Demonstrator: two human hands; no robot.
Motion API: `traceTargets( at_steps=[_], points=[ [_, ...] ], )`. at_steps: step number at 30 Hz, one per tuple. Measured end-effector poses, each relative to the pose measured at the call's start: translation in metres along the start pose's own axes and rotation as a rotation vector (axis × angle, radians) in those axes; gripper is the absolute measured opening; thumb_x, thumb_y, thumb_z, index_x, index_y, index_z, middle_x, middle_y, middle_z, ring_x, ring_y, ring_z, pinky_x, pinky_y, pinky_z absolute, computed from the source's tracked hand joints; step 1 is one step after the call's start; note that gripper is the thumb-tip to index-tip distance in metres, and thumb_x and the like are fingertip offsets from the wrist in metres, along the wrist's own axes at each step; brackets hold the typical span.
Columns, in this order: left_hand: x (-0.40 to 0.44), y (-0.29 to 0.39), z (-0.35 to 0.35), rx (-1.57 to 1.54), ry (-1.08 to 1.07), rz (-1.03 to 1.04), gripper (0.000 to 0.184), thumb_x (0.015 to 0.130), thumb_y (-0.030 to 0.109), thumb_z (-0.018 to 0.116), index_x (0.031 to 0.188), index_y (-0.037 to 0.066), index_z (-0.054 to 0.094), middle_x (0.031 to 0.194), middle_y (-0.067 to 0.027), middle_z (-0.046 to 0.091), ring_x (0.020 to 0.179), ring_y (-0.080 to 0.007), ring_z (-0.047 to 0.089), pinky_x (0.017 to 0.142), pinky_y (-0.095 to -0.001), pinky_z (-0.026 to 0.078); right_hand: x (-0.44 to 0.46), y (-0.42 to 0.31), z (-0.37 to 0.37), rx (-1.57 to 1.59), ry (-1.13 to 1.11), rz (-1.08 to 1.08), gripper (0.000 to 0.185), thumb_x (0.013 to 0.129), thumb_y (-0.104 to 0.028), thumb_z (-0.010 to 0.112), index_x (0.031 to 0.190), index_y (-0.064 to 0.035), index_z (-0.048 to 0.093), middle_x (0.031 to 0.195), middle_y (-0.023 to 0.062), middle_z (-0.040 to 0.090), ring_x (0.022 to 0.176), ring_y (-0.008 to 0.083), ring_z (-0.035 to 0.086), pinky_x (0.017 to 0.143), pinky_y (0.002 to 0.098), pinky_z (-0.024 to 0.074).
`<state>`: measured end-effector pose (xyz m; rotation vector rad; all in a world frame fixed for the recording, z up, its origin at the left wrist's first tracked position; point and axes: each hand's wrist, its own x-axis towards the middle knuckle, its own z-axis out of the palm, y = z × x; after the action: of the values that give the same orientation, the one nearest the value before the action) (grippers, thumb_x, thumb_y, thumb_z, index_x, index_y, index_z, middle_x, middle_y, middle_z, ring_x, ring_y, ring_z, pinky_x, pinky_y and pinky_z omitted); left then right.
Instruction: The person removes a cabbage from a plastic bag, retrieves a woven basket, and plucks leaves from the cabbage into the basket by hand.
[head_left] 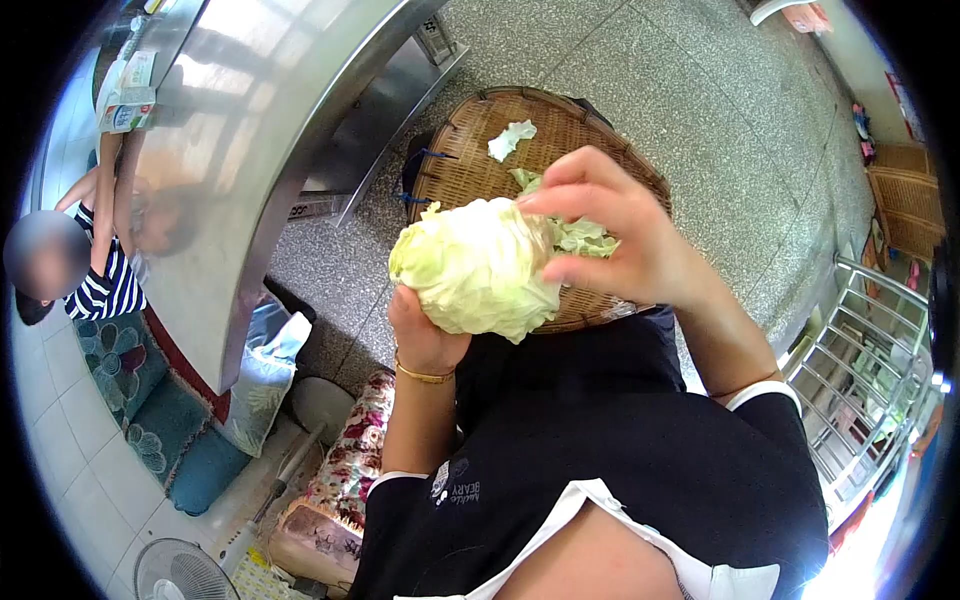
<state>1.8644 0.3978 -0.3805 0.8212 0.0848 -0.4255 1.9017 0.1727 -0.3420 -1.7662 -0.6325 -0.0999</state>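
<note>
A pale green head of cabbage (480,265) is held up in front of my body. My left hand (430,335) grips it from below at its left side, thumb in front; its other fingers are hidden behind the head. At the cabbage's right side is my right hand (625,235), its fingers curved and apart from the thumb, with fingertips touching or very near the outer leaves. Beneath lies a round woven bamboo tray (470,140). A torn piece of leaf (512,140) rests on it, and more leaf pieces (585,238) show behind my right hand.
A shiny metal table (250,120) stands at left, with a person in a striped shirt (100,290) beyond it. Speckled floor (740,110) surrounds the tray. At lower left are a flowered cushion (350,450) and a fan (185,572); a metal rack (865,350) is at right.
</note>
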Motion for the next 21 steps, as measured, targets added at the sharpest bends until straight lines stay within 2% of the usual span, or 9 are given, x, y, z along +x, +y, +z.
traceTargets(
  at_steps=[1,3,4,8,11,13,16,20,21],
  points=[
    [0.000,0.001,0.003,0.002,0.001,0.000,0.085,0.082,0.064,0.048,0.142,0.007,0.030,0.143,-0.0148,0.036,0.130,-0.0324,0.039,0.107,-0.0474,0.033,-0.001,0.001,0.006,0.002,0.001,0.000,0.035,0.076,-0.011,0.073,0.109,-0.0034,0.063,0.092,0.0102,0.056,0.088,0.0264,0.057,0.078,0.0326,0.0468],
    [0.001,0.002,0.013,-0.070,0.075,0.002,0.079,0.085,0.062,0.043,0.141,0.008,0.031,0.143,-0.0146,0.037,0.130,-0.0321,0.040,0.107,-0.0467,0.033,-0.003,0.003,0.016,-0.138,0.020,-0.164,0.032,0.078,-0.013,0.072,0.106,-0.0021,0.064,0.094,0.0108,0.058,0.086,0.0253,0.058,0.075,0.0331,0.0475],
    [0.002,0.001,0.013,-0.070,0.074,0.002,0.079,0.085,0.062,0.043,0.141,0.008,0.031,0.143,-0.0146,0.037,0.130,-0.0321,0.040,0.107,-0.0467,0.033,-0.003,0.005,0.017,-0.182,0.047,-0.180,0.025,0.080,-0.009,0.069,0.104,-0.0014,0.065,0.095,0.0113,0.059,0.082,0.0244,0.058,0.072,0.0321,0.0482],
    [0.000,-0.002,0.014,-0.040,0.080,0.016,0.076,0.087,0.060,0.042,0.140,0.007,0.032,0.141,-0.0142,0.040,0.129,-0.0308,0.041,0.106,-0.0451,0.034,-0.002,0.010,0.024,-0.223,0.123,-0.151,0.022,0.080,-0.005,0.067,0.101,-0.0006,0.064,0.091,0.0107,0.059,0.078,0.0241,0.059,0.069,0.0310,0.0485],
    [0.000,-0.002,0.016,-0.056,0.086,0.030,0.074,0.088,0.059,0.042,0.140,0.007,0.033,0.141,-0.0142,0.040,0.128,-0.0298,0.042,0.106,-0.0444,0.034,-0.001,0.010,0.026,-0.034,0.119,-0.018,0.020,0.079,-0.003,0.067,0.098,0.0000,0.063,0.092,0.0116,0.061,0.076,0.0241,0.060,0.064,0.0303,0.0495],
    [-0.001,0.001,0.019,-0.104,0.107,0.032,0.073,0.089,0.059,0.042,0.139,0.006,0.033,0.140,-0.0143,0.041,0.127,-0.0293,0.043,0.106,-0.0439,0.035,0.002,0.007,0.018,-0.310,0.032,-0.324,0.022,0.077,-0.003,0.068,0.098,0.0003,0.062,0.094,0.0128,0.063,0.075,0.0251,0.062,0.062,0.0317,0.0514],
    [-0.001,0.006,0.023,-0.008,0.140,0.025,0.072,0.090,0.057,0.041,0.138,0.005,0.034,0.138,-0.0144,0.043,0.125,-0.0289,0.045,0.105,-0.0430,0.036,0.002,0.002,0.007,-0.523,-0.104,-0.338,0.024,0.075,-0.004,0.068,0.098,0.0003,0.061,0.095,0.0129,0.064,0.074,0.0257,0.064,0.062,0.0326,0.0529],
    [0.001,0.007,0.023,0.090,0.156,-0.020,0.071,0.091,0.055,0.043,0.138,0.003,0.034,0.136,-0.0145,0.046,0.123,-0.0288,0.047,0.104,-0.0426,0.038,0.004,0.009,0.012,-0.553,-0.108,-0.317,0.023,0.073,-0.002,0.066,0.095,0.0002,0.062,0.093,0.0126,0.064,0.074,0.0269,0.064,0.061,0.0326,0.0533],
    [0.000,0.006,0.021,0.101,0.156,-0.028,0.071,0.090,0.055,0.044,0.138,0.002,0.034,0.136,-0.0146,0.046,0.123,-0.0288,0.048,0.103,-0.0428,0.038,0.004,0.013,0.015,-0.470,-0.062,-0.249,0.018,0.076,-0.005,0.062,0.093,-0.0024,0.060,0.094,0.0102,0.065,0.076,0.0238,0.064,0.061,0.0311,0.0526]
  ],
)
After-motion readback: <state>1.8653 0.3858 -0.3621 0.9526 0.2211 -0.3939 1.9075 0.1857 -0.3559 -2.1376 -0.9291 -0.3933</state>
